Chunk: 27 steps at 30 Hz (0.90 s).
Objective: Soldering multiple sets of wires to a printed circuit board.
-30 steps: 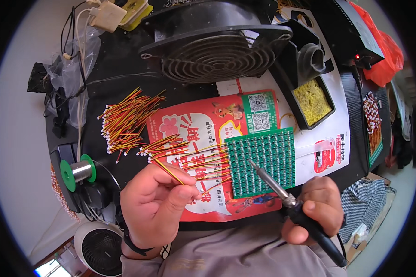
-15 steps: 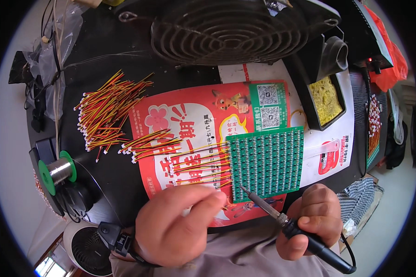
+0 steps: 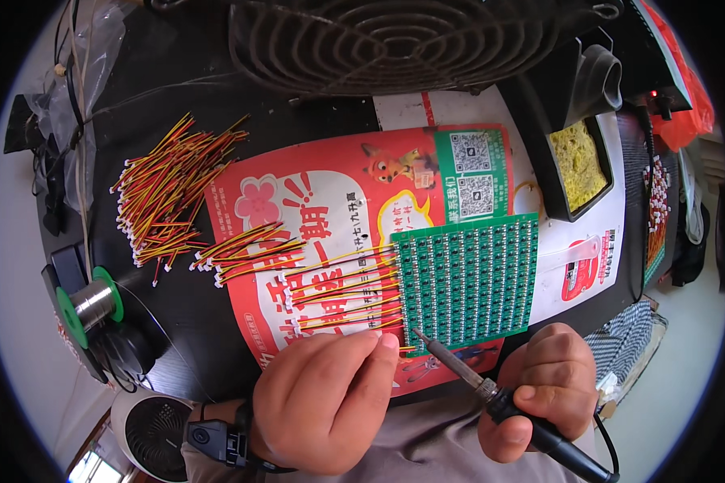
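My left hand (image 3: 326,402) is closed in a pinch at the lower left corner of a green circuit board panel (image 3: 467,282). A short red and yellow wire (image 3: 408,349) sticks out from its fingertips and reaches the board's edge. Above it, several red and yellow wires (image 3: 338,282) run side by side from the left edge of the panel. In my right hand (image 3: 552,378) is a soldering iron (image 3: 457,366). Its tip points up and left, at or just over the lower left pads; contact cannot be made out.
A large pile of wires with white connectors (image 3: 169,189) lies at left, a smaller bunch (image 3: 254,253) beside it. A solder spool (image 3: 95,306) stands at far left. Beyond the printed red sheet (image 3: 314,165) is a fan grille (image 3: 395,48); a yellow sponge (image 3: 578,165) sits in its holder at right.
My left hand has moved slightly right, bringing the pinched wire up to the board's edge. The soldering iron stays near the same corner. The whole view has shifted a little.
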Each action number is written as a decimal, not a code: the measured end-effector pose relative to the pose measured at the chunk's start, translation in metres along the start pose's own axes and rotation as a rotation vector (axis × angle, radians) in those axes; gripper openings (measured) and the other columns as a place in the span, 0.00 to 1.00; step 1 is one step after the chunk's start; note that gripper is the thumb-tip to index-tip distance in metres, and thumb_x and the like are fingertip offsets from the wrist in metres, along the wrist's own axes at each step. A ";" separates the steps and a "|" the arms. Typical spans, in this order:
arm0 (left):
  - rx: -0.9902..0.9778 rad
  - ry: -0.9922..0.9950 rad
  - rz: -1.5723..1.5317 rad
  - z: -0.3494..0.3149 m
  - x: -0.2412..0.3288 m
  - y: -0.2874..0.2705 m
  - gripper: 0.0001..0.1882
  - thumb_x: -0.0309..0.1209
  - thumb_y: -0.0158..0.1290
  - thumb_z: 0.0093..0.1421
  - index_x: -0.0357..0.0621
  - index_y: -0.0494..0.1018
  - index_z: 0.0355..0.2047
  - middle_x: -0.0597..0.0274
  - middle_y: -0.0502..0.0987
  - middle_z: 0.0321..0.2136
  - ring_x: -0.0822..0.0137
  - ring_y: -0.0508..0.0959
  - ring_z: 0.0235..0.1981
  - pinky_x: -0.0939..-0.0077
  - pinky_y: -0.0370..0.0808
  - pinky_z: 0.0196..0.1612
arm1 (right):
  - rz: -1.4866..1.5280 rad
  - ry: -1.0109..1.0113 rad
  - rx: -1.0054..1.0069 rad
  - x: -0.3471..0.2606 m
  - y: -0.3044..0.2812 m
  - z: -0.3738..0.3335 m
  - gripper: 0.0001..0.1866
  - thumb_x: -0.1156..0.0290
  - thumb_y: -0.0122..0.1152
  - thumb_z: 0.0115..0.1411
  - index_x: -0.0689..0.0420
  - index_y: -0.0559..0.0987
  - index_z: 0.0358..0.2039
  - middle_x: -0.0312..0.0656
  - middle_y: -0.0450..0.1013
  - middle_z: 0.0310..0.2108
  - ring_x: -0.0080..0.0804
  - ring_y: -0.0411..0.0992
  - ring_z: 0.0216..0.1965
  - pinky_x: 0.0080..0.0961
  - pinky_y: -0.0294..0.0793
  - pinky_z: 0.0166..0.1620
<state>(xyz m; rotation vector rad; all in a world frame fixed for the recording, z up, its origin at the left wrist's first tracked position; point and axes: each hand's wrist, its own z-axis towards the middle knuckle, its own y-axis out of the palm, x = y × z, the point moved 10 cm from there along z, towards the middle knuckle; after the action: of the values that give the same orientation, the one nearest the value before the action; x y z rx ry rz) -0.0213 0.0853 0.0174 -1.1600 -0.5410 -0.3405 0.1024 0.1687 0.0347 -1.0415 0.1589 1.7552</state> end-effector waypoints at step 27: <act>-0.034 -0.076 0.031 0.002 -0.005 0.003 0.16 0.17 0.59 0.37 0.33 0.79 0.32 0.54 0.76 0.24 0.59 0.76 0.22 0.70 0.75 0.25 | -0.057 -0.004 0.013 0.000 0.009 0.005 0.14 0.61 0.58 0.53 0.59 0.70 0.24 0.32 0.60 0.15 0.23 0.59 0.15 0.22 0.50 0.17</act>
<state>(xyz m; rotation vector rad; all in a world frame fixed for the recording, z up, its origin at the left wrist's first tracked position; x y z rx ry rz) -0.0244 0.0878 0.0128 -1.2170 -0.5855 -0.2811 0.0919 0.1673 0.0346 -1.0234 0.1365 1.7030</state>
